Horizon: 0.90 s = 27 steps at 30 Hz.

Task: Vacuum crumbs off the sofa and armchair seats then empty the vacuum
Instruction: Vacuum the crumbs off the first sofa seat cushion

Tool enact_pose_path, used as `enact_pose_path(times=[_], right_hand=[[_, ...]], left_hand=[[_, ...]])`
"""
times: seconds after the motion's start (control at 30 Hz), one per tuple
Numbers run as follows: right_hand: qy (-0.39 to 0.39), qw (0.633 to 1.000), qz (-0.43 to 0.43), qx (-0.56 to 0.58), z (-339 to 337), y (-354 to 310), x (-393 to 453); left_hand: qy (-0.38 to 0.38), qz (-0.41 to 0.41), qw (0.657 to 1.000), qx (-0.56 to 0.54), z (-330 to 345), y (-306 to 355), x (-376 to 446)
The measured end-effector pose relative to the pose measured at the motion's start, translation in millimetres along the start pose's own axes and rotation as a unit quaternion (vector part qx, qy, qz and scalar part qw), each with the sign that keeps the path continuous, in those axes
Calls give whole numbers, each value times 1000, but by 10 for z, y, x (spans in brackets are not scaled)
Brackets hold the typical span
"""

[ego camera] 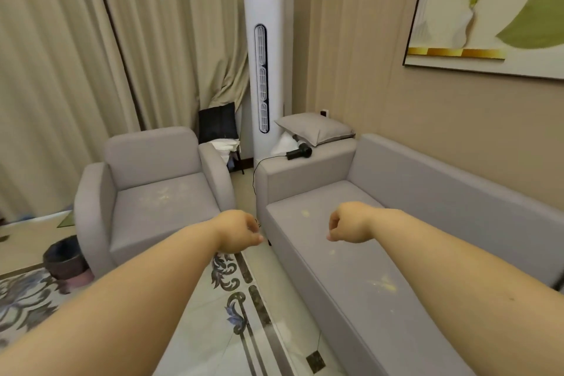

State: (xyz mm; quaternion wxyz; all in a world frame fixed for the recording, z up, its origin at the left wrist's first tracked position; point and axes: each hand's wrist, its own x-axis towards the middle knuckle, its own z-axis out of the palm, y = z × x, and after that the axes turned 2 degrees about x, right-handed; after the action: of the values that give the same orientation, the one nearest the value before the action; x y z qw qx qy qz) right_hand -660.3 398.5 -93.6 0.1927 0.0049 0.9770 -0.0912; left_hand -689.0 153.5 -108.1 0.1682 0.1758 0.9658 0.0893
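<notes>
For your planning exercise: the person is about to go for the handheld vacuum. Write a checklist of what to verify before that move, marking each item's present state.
1. Both hands free: left hand and right hand hold nothing. Ok.
2. Vacuum located: black handheld vacuum lies on the sofa arm. Ok.
3. Cord: black cord hangs off the arm; plug end unseen. Cannot tell.
4. Crumbs present: on armchair seat and sofa seat. Ok.
5. Emptying spot: dark bin beside armchair. Ok.

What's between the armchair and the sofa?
In the head view, a strip of tiled floor, with the vacuum's black cord hanging down beside the sofa, right of the armchair.
</notes>
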Motion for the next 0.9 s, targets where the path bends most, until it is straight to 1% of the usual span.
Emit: enact_pose_path(times=[0.17, 0.27, 0.37, 0.43, 0.53, 0.63, 0.73, 0.8, 0.9], right_hand=[[-20, 1000, 20, 1, -336, -129, 1160], [0, 1000, 27, 10, -595, -99, 1829], [-9, 999, 39, 29, -783, 66, 2468], [-13, 998, 48, 34, -848, 156, 2689], [-10, 998, 51, 46, -1003, 444, 3420], [-21, 997, 47, 51, -1210, 699, 4113], [-13, 997, 41, 65, -1543, 924, 4778], [-1, 996, 44, 78, -1756, 1061, 5252], [-10, 995, 49, 87, -1887, 1171, 5765]], left_hand=[[-11, 1, 1000, -20, -410, -519, 1130], [2, -2, 999, -35, -652, -716, 1881], [-13, 8, 999, -40, -753, -757, 2662], [-23, 12, 998, -50, -800, -737, 2920], [-23, 25, 998, -57, -909, -715, 3775], [-31, 12, 998, -56, -1026, -677, 4510], [-39, -7, 998, -56, -1191, -658, 5181], [-29, -16, 998, -58, -1312, -676, 5669], [-42, -20, 997, -63, -1374, -729, 6173]])
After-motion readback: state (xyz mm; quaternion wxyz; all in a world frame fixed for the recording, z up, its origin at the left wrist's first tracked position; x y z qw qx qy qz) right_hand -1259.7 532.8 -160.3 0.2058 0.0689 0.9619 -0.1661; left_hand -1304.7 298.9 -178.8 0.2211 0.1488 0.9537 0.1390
